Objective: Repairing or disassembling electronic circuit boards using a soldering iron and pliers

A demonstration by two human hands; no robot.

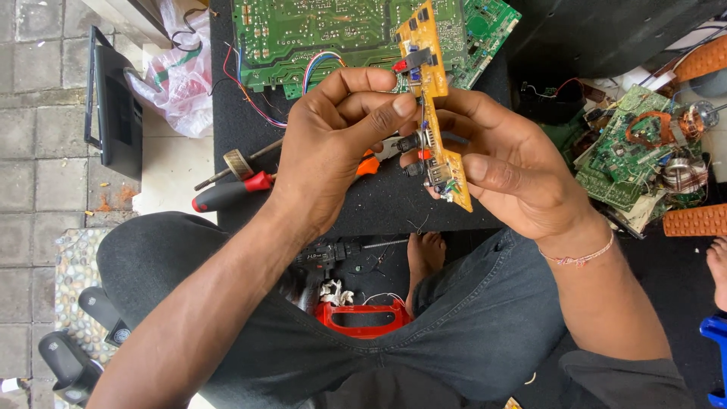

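Note:
A narrow yellow circuit board (432,83) stands on edge between both hands, with small black, red and blue parts along it. My left hand (333,140) pinches its middle from the left, thumb and fingers closed on it. From the right, my right hand (507,167) cups its lower half, the thumb pressed near the bottom end. Both hands hover over a black work surface (242,129).
A large green circuit board (326,34) with coloured wires lies at the back. A red-handled screwdriver (231,193) and a hammer (238,163) lie at the left. A pile of green boards and coils (644,148) sits right. Between my knees are a red tool (362,316) and a bare foot (424,257).

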